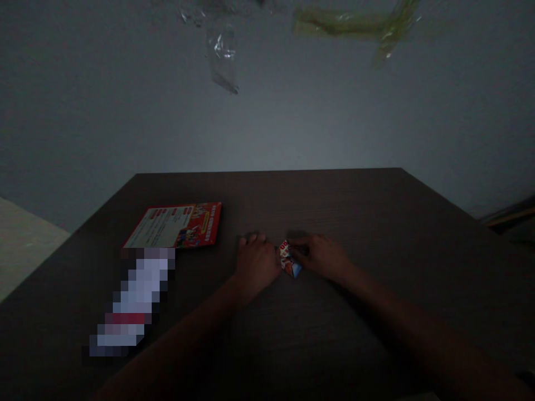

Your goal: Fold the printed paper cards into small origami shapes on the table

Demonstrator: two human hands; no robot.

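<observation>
A small folded piece of printed paper (290, 262), white with red lettering and blue and brown patches, is between my two hands on the dark table. My right hand (324, 256) pinches its upper right side with thumb and fingers. On the other side, my left hand (258, 260) is closed against the paper's left edge, its fingers curled down toward the tabletop. The left thumb is mostly hidden, and dim light blurs the finer folds.
A flat red booklet or packet (179, 225) with a white text panel lies to the left on the dark wood-grain table (334, 206). Nearer me is a blurred-out pale object (140, 295). Behind the table stands a grey wall (292, 122) with yellowish tape (346, 23) stuck on it.
</observation>
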